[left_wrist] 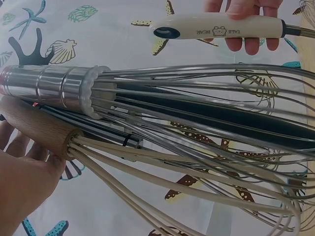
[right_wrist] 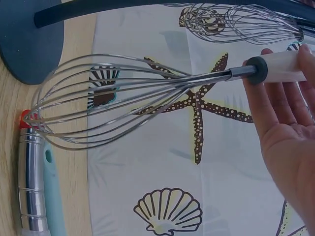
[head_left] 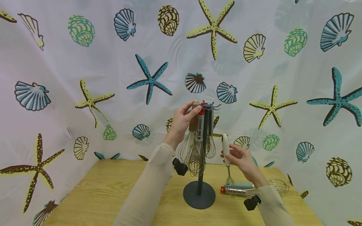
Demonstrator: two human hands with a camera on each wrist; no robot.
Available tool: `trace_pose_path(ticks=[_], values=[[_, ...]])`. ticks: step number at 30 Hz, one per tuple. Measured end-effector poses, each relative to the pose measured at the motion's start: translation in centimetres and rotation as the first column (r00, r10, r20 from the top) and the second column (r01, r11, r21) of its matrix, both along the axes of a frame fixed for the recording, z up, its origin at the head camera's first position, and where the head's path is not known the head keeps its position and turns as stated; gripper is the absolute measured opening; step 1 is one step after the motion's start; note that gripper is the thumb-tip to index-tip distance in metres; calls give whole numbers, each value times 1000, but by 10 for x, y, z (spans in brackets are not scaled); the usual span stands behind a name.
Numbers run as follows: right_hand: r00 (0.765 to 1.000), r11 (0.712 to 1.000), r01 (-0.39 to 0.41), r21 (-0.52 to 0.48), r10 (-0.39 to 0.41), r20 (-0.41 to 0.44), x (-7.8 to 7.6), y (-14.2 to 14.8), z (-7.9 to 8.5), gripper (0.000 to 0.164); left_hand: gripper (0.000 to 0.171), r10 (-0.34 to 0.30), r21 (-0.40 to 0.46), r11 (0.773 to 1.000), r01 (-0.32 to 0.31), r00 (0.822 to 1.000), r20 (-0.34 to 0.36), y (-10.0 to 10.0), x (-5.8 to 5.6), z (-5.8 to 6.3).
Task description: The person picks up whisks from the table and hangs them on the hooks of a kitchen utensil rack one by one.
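My left hand [head_left: 181,122] is at the top of a dark utensil stand [head_left: 204,138], its fingers around the wooden handle of a whisk [left_wrist: 44,125]. The thumb lies by the red end of a metal-handled whisk [head_left: 200,125] hanging beside it. More whisks hang behind these, partly hidden. To the right of the stand, my right hand [head_left: 240,160] holds a whisk with a cream handle [head_left: 225,147], wires pointing down. In the right wrist view, the fingers and thumb grip that handle [right_wrist: 283,66], and its wire loops are apart from the stand.
On the wooden table [head_left: 113,188], a metal whisk with a red end [head_left: 234,190] and a light-blue-handled whisk [head_left: 240,185] lie at the right. The stand's round base [head_left: 192,201] sits mid-table. A patterned curtain [head_left: 107,62] rises behind and at both sides.
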State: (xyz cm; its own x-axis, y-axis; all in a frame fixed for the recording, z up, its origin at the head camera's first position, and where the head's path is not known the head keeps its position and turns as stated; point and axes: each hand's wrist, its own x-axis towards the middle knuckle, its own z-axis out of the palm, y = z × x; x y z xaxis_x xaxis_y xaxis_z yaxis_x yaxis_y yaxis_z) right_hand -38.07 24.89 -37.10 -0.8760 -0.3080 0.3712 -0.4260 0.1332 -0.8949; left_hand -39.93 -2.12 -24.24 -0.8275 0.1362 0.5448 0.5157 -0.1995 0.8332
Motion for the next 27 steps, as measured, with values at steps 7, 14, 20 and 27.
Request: trace_pose_path(ticks=[7, 14, 20, 27], values=[[997, 997, 70, 7, -70, -15, -5, -3, 9, 57, 38, 6, -2, 1000, -6, 1000, -3, 1, -2, 2], [993, 994, 109, -28, -110, -36, -11, -9, 22, 54, 37, 3, 1, 1000, -3, 1000, 7, 4, -5, 2], [992, 989, 122, -84, -124, -13, -15, -12, 31, 55, 40, 12, 4, 1000, -12, 1000, 6, 6, -8, 2], [991, 988, 126, -84, -129, -31, -15, -17, 40, 58, 40, 21, -8, 1000, -21, 1000, 3, 6, -6, 1]])
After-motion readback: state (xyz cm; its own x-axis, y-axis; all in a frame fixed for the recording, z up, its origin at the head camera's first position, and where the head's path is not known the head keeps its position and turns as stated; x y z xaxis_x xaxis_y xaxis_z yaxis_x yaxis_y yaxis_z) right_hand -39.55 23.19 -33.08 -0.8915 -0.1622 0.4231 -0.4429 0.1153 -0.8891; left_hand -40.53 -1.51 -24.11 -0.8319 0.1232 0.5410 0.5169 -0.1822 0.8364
